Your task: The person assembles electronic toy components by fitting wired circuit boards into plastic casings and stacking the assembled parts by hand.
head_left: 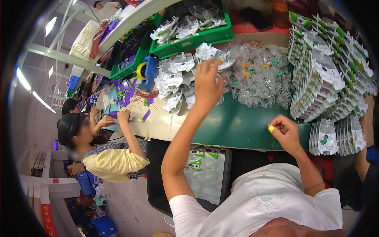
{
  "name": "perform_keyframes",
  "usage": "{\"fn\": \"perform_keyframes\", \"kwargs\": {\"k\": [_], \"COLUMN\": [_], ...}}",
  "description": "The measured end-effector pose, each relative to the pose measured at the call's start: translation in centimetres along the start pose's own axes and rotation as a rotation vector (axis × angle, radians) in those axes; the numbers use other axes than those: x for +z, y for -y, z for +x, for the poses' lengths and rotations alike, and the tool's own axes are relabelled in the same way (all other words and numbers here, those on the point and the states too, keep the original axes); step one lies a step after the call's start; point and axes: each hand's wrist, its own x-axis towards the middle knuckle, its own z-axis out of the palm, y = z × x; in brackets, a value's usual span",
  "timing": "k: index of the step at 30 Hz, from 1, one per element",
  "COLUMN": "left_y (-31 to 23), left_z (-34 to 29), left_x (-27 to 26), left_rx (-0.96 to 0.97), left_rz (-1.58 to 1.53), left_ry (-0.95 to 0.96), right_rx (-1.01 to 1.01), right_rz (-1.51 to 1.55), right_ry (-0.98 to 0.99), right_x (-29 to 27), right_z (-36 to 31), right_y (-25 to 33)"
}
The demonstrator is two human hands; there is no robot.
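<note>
My left hand (209, 85) reaches over a heap of white plastic shells (172, 79). Its fingertips touch a white shell (206, 52) at the heap's far side, while the thumb stands apart from the fingers. A yellow cover shows on one fingertip. My right hand (286, 133) hovers near the front edge of the green table mat (244, 128). Its fingers are curled together, with a yellow cover (271, 128) at one tip; whatever they may pinch is too small to make out. Beyond it lies a pile of clear plastic parts (256, 85) with small green and yellow pieces and thin wires.
Stacked white and green shells (319, 79) rise at the right, beside a smaller row (335, 138). A green crate (193, 41) of shells stands at the back, near a blue tape dispenser (149, 73). A co-worker (114, 158) handles purple parts at left. A tray (205, 173) sits below the table edge.
</note>
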Motion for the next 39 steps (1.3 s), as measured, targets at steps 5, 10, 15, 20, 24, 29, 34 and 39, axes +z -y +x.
{"fn": "perform_keyframes", "kwargs": {"k": [5, 10, 15, 20, 24, 29, 34, 39], "left_y": [7.9, 8.0, 4.0, -5.2, -10.6, -13.1, -13.7, -12.7], "left_z": [4.1, 4.2, 2.2, -4.3, -11.4, -17.1, -19.6, -20.3], "left_x": [2.1, 2.2, -1.1, -3.8, -1.3, 0.7, 1.8, 1.7], "left_rx": [-0.093, -0.103, 0.094, 0.131, 0.131, 0.011, 0.068, -0.064], "left_rz": [0.294, 0.36, 0.357, 0.121, -0.098, -0.117, -0.197, -0.2], "left_ry": [0.051, 0.112, -0.017, 0.068, 0.186, 0.347, 0.322, 0.327], "right_rx": [0.059, 0.115, 0.085, 0.041, -0.076, -0.168, -0.332, -0.454], "right_rz": [-0.012, -0.062, -0.09, -0.174, -0.237, -0.401, -0.585, -0.695], "right_ry": [-0.021, -0.016, 0.011, -0.031, -0.031, 0.014, 0.06, 0.139], "right_x": [-0.1, -0.4, 0.0, -0.5, -1.2, -0.3, -0.1, 1.8], "right_z": [-0.5, -0.9, -2.2, -2.5, -1.0, 0.3, -0.9, -1.2], "right_y": [-0.7, -0.2, 0.5, 0.0, 0.1, 2.0, -0.1, -2.0]}}
